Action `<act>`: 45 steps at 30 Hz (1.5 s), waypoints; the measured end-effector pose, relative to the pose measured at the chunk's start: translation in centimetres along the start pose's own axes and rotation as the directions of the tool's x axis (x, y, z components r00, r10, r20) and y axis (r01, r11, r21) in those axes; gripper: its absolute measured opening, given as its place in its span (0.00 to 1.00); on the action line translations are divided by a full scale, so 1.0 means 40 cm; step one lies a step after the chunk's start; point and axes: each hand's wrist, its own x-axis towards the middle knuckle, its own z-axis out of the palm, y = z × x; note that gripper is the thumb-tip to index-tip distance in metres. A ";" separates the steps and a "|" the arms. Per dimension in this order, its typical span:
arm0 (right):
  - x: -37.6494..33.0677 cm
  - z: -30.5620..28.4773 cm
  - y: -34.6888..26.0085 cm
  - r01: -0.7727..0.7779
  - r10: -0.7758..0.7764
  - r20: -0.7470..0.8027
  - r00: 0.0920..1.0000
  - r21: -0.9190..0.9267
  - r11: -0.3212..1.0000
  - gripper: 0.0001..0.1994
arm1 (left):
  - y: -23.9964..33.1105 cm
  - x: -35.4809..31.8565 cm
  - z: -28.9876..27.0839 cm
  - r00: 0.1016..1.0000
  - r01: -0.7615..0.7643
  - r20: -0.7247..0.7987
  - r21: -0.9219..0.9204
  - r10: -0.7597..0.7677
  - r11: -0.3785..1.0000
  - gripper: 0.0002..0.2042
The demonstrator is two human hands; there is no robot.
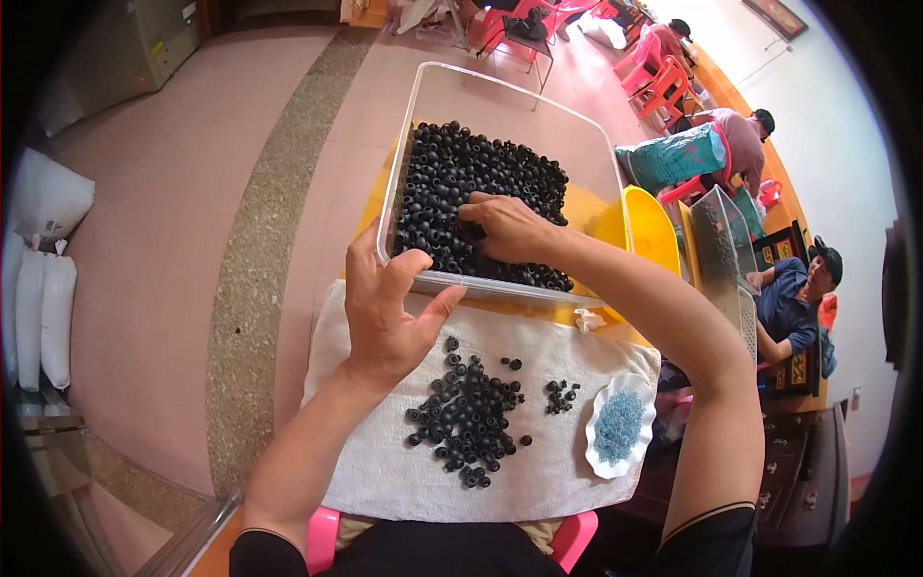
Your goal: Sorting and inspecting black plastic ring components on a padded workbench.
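Observation:
A clear plastic bin point(609, 154) holds a large heap of round black beads point(471, 173) with holes through them. My left hand point(389, 313) grips the bin's near left corner, its fingers on the left side and its thumb stretched along the front rim. Reaching over the front wall, my right hand point(510, 229) is curled down into the beads; its fingertips are partly buried. On a white towel point(361, 452) in front of me lies a loose pile of black beads point(471, 409). To its right are a small cluster of tiny black pieces point(560, 396) and a scalloped white dish point(608, 468) of pale blue beads point(620, 423).
A yellow tub point(654, 226) stands right of the bin, and a crumpled white scrap point(588, 320) lies by the towel's far edge. Farther right, a person in a blue shirt point(793, 303) sits near a clear crate point(716, 240). White sacks point(43, 308) stand at the left.

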 end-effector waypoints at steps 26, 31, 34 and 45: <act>0.059 -0.067 -0.053 -0.112 0.053 0.158 0.986 0.391 0.914 0.21 | -0.013 -0.008 -0.006 1.000 -0.019 0.006 0.069 0.019 0.997 0.28; -0.006 -0.146 -0.076 -0.154 0.127 0.105 0.986 0.299 0.942 0.10 | -0.012 -0.008 -0.006 1.000 -0.017 -0.020 0.068 0.019 0.998 0.25; -0.036 -0.169 -0.073 -0.234 0.209 0.110 0.972 0.319 0.918 0.09 | -0.011 -0.011 -0.006 1.000 -0.007 -0.019 0.056 0.008 0.998 0.25; -0.229 -0.273 -0.097 -0.349 0.400 0.175 0.900 0.838 0.420 0.11 | -0.009 -0.009 0.002 0.999 -0.027 -0.021 0.050 0.028 0.998 0.24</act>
